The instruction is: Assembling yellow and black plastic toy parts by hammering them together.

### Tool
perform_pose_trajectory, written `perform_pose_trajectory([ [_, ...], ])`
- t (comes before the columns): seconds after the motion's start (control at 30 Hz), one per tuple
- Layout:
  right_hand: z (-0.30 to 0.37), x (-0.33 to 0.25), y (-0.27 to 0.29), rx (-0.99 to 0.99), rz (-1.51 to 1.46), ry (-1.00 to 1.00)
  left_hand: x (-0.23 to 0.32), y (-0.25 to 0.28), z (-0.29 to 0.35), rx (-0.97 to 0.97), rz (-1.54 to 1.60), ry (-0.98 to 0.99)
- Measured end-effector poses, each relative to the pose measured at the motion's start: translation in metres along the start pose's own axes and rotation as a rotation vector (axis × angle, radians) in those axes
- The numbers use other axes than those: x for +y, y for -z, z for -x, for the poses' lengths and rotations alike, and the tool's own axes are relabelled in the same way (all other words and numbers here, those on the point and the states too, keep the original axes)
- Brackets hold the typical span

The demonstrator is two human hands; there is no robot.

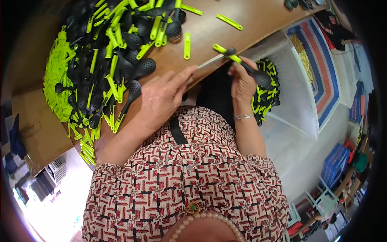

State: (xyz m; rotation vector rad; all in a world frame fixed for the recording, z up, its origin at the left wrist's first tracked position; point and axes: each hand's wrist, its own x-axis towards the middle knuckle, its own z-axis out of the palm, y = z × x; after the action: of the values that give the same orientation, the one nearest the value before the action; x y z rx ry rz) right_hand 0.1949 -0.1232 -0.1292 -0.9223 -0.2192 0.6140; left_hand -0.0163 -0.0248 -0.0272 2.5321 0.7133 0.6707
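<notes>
My right hand (244, 82) is closed around a black spoon (262, 78) with a lime-green handle, near the wooden table's front edge. The handle points up and left over the tabletop. My left hand (165, 97) grips a thin silver rod (210, 61) whose dark rounded end lies against or just over the green handle; its exact kind is unclear. Left of that hand, a big pile of black slotted spoons and ladles (133, 42) with green handles covers the table (205, 30). Loose green handles (187, 46) lie nearby.
A heap of loose green handles (58, 80) fills the far left beside a cardboard box (44, 133). Right of my right hand, a whitish sack (296, 72) holds several green-and-black utensils (266, 99). Striped blue, white and red sheeting (318, 68) lies beyond it.
</notes>
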Motion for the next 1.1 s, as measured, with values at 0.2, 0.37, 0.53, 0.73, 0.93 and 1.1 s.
perform_pose_trajectory([
  [0.2,0.006,-0.062,0.065,0.137,0.226,-0.409,-0.01,0.012,0.004,0.139,0.221,0.089],
  [0.37,-0.018,-0.086,-0.028,-0.318,0.928,-0.143,-0.02,0.014,0.014,0.099,0.135,0.151],
  [0.53,-0.142,-0.007,-0.131,-0.594,1.406,0.494,-0.009,0.017,0.005,0.129,0.145,0.109],
  [0.73,-0.148,0.015,-0.199,-0.486,1.598,0.37,-0.012,0.021,0.013,0.244,0.191,0.159],
  [0.93,-0.157,-0.006,-0.16,-0.376,0.825,0.203,-0.009,0.022,0.014,0.185,0.351,0.249],
  [1.1,-0.059,-0.079,-0.074,-0.571,1.428,0.352,-0.015,0.023,0.015,0.18,0.433,0.235],
])
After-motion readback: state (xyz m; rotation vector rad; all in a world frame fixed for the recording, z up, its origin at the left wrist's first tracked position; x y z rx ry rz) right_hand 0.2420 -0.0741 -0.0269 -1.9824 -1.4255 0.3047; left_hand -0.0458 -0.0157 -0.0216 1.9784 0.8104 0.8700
